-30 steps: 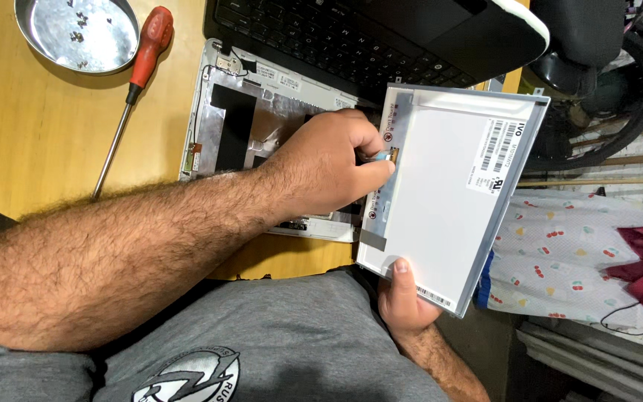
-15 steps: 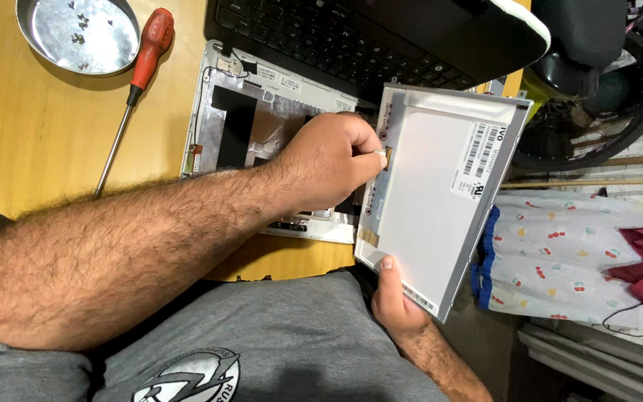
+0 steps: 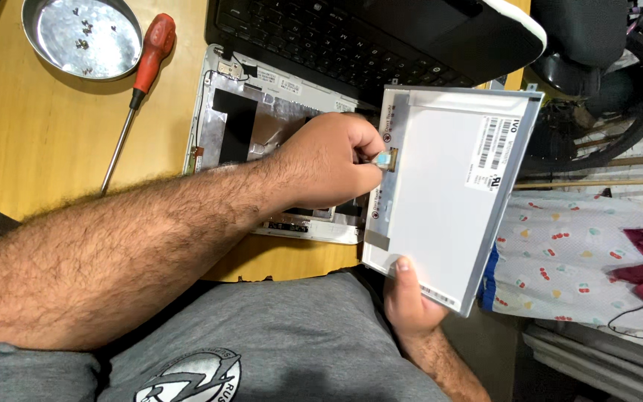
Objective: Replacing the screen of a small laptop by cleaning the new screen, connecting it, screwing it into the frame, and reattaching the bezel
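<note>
Pinching a small connector tab (image 3: 387,159) on the screen panel's (image 3: 448,201) back, the left hand (image 3: 329,160) stays closed there, while the right hand (image 3: 408,301) still grips the panel's lower edge beyond the table's (image 3: 31,141) near edge, the panel now slightly less tilted than before.

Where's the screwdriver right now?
Head view, upper left: the red-handled screwdriver lies on the wooden table, between the metal bowl and the open laptop lid.
</note>
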